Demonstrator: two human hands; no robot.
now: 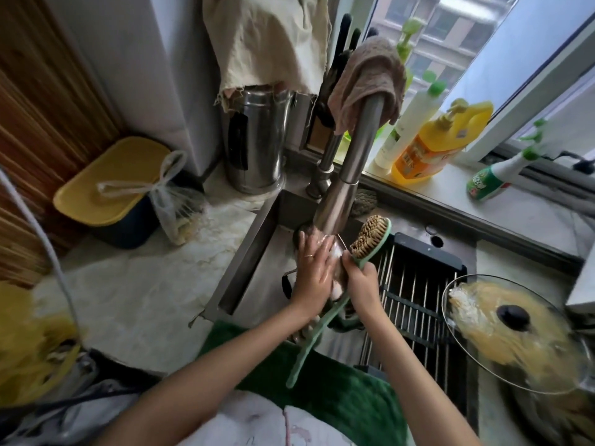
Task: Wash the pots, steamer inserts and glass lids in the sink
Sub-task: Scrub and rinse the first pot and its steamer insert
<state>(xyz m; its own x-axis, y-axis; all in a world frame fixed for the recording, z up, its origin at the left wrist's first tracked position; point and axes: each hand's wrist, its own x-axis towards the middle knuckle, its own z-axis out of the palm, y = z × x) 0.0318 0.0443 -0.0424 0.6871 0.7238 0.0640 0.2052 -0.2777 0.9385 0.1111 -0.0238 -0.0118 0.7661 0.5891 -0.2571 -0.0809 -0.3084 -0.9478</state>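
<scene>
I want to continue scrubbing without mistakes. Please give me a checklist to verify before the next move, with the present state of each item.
1. Right hand has a grip on the green brush: ok.
2. Left hand rests flat on the item under the faucet: ok.
3. What that item is: cannot tell, hands hide it.
4. Water running: cannot tell.
5. Drying rack over the sink has free space: ok.
6. Glass lid at the right washed: not ok, yellowish residue.

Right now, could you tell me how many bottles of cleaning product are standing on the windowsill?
4: a tall green-topped pump bottle behind the faucet, a white bottle with a green cap, a yellow pump jug, and a green-and-white spray bottle farthest right. The faucet cloth may hide others.
</scene>
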